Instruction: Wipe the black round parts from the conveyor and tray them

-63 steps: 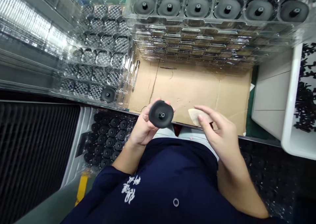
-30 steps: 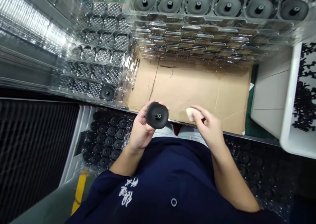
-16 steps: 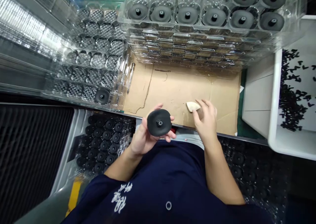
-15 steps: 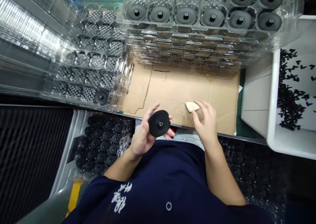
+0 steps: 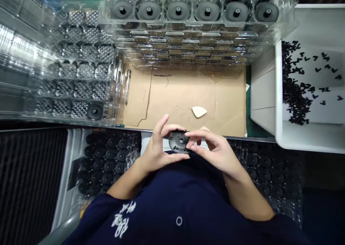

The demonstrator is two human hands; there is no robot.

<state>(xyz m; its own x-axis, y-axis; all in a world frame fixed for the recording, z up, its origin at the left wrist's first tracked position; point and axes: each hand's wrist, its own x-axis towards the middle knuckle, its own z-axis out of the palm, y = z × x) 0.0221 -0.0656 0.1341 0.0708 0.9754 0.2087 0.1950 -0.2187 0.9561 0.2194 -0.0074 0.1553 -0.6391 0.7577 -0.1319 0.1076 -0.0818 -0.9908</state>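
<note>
A round black plastic disc [image 5: 175, 143] sits in my left hand [image 5: 155, 148], gripped by its edge between thumb and fingers. Its hollow side, with a centre hole and small pegs near the rim, faces up. My right hand [image 5: 215, 151] has its thumb and index fingertip on the disc's right edge; whether a small part is also between them, I cannot make out. Just beyond the hands, a cream-coloured, rounded triangular piece [image 5: 199, 111] lies on the cardboard sheet [image 5: 172, 94], touched by neither hand.
Stacked clear trays [image 5: 178, 40] stand at the back, black discs in the top one. To the left, another clear tray [image 5: 78, 72] has one black disc [image 5: 95, 111] in its near corner. A white bin [image 5: 279, 130] on the right contains many small black clips [image 5: 295, 97].
The disc has turned over from its stem side to its hollow side. My right hand has left the cream piece and come to the disc. The view has shifted right.
</note>
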